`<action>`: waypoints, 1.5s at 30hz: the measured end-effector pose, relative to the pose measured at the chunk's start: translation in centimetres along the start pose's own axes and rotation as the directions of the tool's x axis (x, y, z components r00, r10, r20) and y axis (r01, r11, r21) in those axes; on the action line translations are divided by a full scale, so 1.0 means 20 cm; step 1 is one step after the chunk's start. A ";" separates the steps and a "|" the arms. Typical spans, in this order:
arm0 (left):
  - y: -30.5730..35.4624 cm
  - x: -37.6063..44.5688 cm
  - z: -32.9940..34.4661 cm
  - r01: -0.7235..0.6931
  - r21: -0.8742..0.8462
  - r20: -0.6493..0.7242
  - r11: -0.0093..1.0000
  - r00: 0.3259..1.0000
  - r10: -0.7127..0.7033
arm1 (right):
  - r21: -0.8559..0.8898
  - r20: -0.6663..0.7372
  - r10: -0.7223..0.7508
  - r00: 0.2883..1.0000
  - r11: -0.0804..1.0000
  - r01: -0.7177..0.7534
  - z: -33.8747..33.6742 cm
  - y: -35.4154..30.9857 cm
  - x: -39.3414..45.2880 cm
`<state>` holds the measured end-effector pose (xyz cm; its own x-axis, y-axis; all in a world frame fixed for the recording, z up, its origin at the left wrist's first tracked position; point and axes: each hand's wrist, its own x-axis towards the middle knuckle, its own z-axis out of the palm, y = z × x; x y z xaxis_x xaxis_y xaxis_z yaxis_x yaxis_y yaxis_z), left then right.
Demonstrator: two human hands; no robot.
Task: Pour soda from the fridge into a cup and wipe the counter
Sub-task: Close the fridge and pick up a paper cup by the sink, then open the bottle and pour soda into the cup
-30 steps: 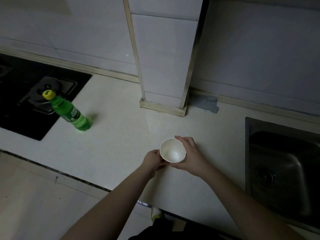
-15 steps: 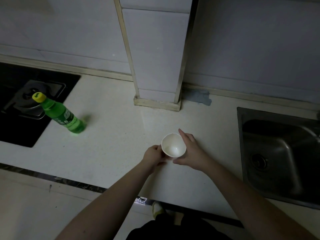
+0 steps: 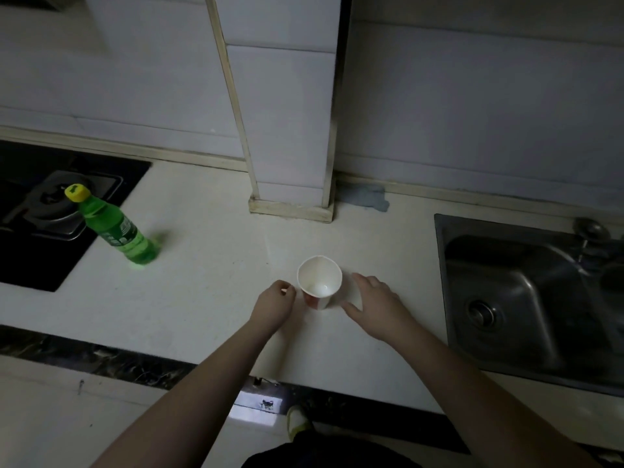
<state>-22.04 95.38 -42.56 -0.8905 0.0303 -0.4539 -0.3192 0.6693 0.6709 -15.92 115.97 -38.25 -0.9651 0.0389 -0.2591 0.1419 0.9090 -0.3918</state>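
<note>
White paper cup [image 3: 319,280] standing upright on pale worktop [image 3: 202,292], mouth slightly creased, between both hands. Left hand [image 3: 274,307] hovering just beside cup's left side, fingers curling loosely, holding nothing. Right hand [image 3: 373,304] hovering just to right of cup, fingers spreading, clear of it. Green soda bottle [image 3: 116,228] with yellow cap standing well to left, near black hob [image 3: 40,211]. Steel sink [image 3: 526,298] sitting at right. Grey cloth [image 3: 366,197] lying by wall behind tiled pillar's [image 3: 283,113] base.

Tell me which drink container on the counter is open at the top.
The white paper cup between the two hands: its mouth is open and it looks empty. The green soda bottle by the stove still wears its yellow cap.
</note>
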 end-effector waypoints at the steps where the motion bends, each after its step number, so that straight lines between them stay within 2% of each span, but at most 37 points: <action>1: 0.01 -0.02 0.00 -0.031 0.067 -0.006 0.997 0.999 0.032 | -0.114 -0.007 0.000 1.000 0.993 -0.001 0.00 0.01 -0.02; 3: 0.01 -0.08 -0.01 -0.092 0.179 -0.008 0.980 0.995 0.095 | -0.256 -0.018 -0.031 0.999 0.966 0.026 0.02 0.02 -0.07; 5: 0.01 -0.13 0.00 -0.154 0.300 -0.014 0.941 0.986 0.166 | -0.283 -0.016 -0.062 0.998 0.957 0.055 0.03 0.02 -0.12; 7: -0.01 -0.20 0.01 -0.223 0.504 0.021 0.835 0.969 0.246 | -0.297 -0.021 -0.089 0.996 0.952 0.079 0.05 0.03 -0.17; 9: -0.04 -0.27 0.02 -0.291 0.685 0.043 0.667 0.931 0.362 | -0.318 -0.056 -0.118 0.991 0.943 0.094 0.08 0.03 -0.22; 11: -0.05 -0.35 0.02 -0.312 0.752 0.043 0.581 0.902 0.429 | -0.347 -0.091 -0.136 0.986 0.933 0.097 0.11 0.03 -0.28; 13: -0.06 -0.43 0.03 -0.311 0.777 0.033 0.547 0.889 0.457 | -0.366 -0.127 -0.152 0.980 0.925 0.096 0.15 0.03 -0.33; 16: -0.10 -0.53 0.03 -0.281 0.799 0.009 0.531 0.889 0.458 | -0.349 -0.160 -0.180 0.971 0.930 0.115 0.20 0.01 -0.38; 20: -0.14 -0.61 0.01 -0.226 0.770 -0.001 0.597 0.935 0.355 | -0.320 -0.184 -0.244 0.952 0.931 0.176 0.21 -0.07 -0.42; 22: -0.15 -0.64 -0.02 -0.185 0.781 -0.021 0.597 0.947 0.321 | -0.324 -0.194 -0.287 0.938 0.921 0.215 0.21 -0.12 -0.43; 30: -0.23 -0.63 -0.21 -0.107 0.795 -0.117 0.597 0.939 0.323 | -0.356 -0.199 -0.407 0.892 0.878 0.321 0.21 -0.35 -0.35; 34: -0.31 -0.59 -0.34 -0.093 0.777 -0.138 0.623 0.940 0.312 | -0.365 -0.175 -0.438 0.882 0.860 0.355 0.24 -0.50 -0.27; 39: -0.45 -0.52 -0.55 -0.065 0.811 -0.132 0.581 0.948 0.290 | -0.357 -0.133 -0.460 0.878 0.848 0.391 0.31 -0.75 -0.16; 45: -0.69 -0.41 -0.90 -0.071 0.806 -0.130 0.587 0.947 0.293 | -0.392 -0.114 -0.442 0.890 0.843 0.368 0.43 -1.14 -0.03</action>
<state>-16.22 72.60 -37.51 -0.9792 0.1281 -0.1576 0.1369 0.9895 -0.0463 -16.74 91.63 -36.78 -0.9465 -0.3197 0.0435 -0.3223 0.9433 -0.0801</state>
